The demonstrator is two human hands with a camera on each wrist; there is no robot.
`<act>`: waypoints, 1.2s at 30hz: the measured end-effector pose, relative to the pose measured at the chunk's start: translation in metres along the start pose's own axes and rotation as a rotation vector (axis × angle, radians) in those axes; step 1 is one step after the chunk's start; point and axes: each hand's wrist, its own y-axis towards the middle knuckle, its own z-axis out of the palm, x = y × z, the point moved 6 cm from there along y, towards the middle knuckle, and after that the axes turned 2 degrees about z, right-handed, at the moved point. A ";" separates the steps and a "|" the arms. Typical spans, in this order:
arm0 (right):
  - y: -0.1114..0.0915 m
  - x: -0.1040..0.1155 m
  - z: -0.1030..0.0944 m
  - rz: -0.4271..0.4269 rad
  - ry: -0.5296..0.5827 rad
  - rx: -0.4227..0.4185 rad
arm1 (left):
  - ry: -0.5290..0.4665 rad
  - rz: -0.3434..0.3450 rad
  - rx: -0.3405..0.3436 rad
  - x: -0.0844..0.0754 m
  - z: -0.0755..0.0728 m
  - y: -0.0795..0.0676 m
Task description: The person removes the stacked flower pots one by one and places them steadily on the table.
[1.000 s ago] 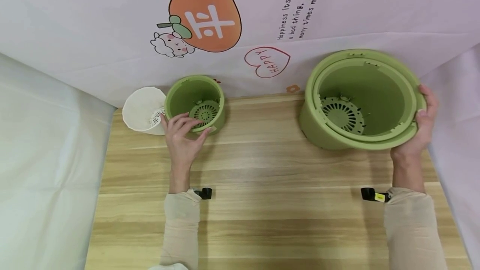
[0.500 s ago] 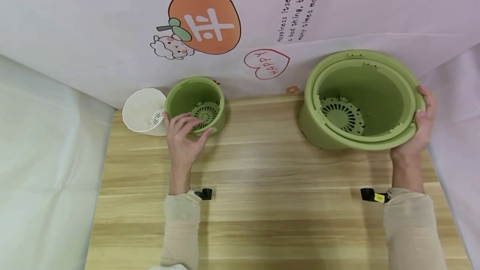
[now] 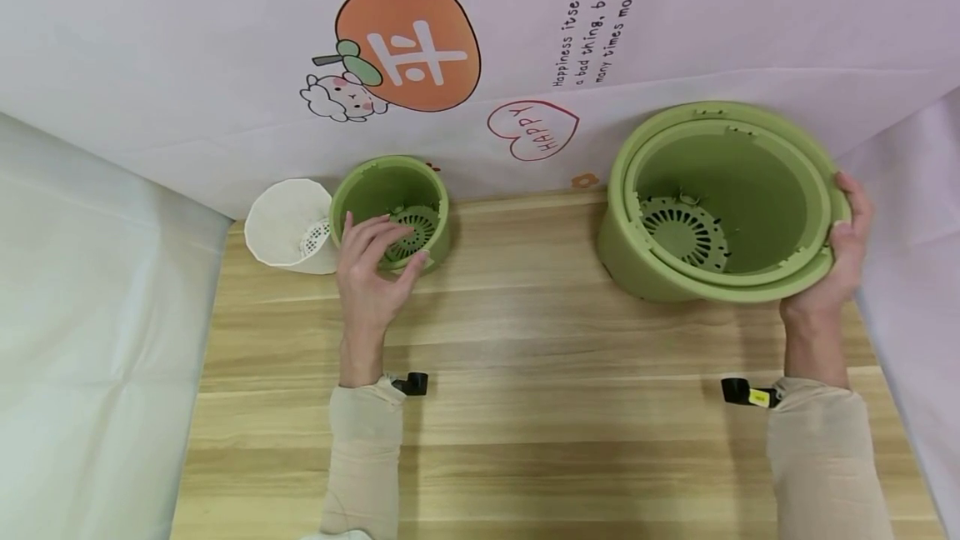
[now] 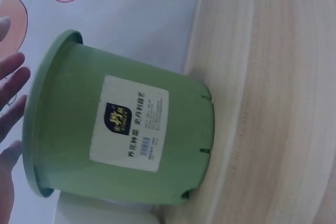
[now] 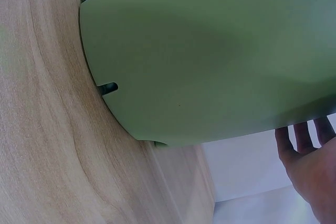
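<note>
A small green flowerpot (image 3: pixel 442 242) with a slotted bottom stands at the back left of the table; its printed label (image 4: pixel 131 123) shows in the left wrist view. My left hand (image 3: pixel 372 273) hovers at its near rim, fingers spread loosely over the opening, thumb close to the rim. Whether the thumb touches is unclear. At the back right are large green flowerpots (image 3: pixel 652 269), one nested inside another. My right hand (image 3: pixel 828 273) grips their right rim, thumb on the edge and fingers along the outside. In the right wrist view, the outer pot's wall (image 5: pixel 184 66) fills most of the picture.
A white pot (image 3: pixel 277 223) with a perforated bottom stands left of the small green pot, very close to it. Behind everything rises a printed cloth (image 3: pixel 525 23), with plain cloth on both sides. The wooden tabletop (image 3: pixel 555 390) runs toward the front.
My left hand has shifted slightly right, its fingers drawing away from the white pot and over the small green flowerpot. My right hand and the large flowerpots stay where they were.
</note>
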 end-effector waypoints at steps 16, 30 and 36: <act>-0.001 0.000 0.004 -0.006 0.024 -0.016 | -0.116 0.077 0.066 -0.028 0.015 0.018; -0.002 0.000 0.003 -0.007 0.058 -0.016 | -0.173 0.195 0.116 -0.059 0.038 0.030; -0.002 -0.001 0.004 -0.011 0.065 -0.003 | -0.158 0.243 0.129 -0.072 0.047 0.036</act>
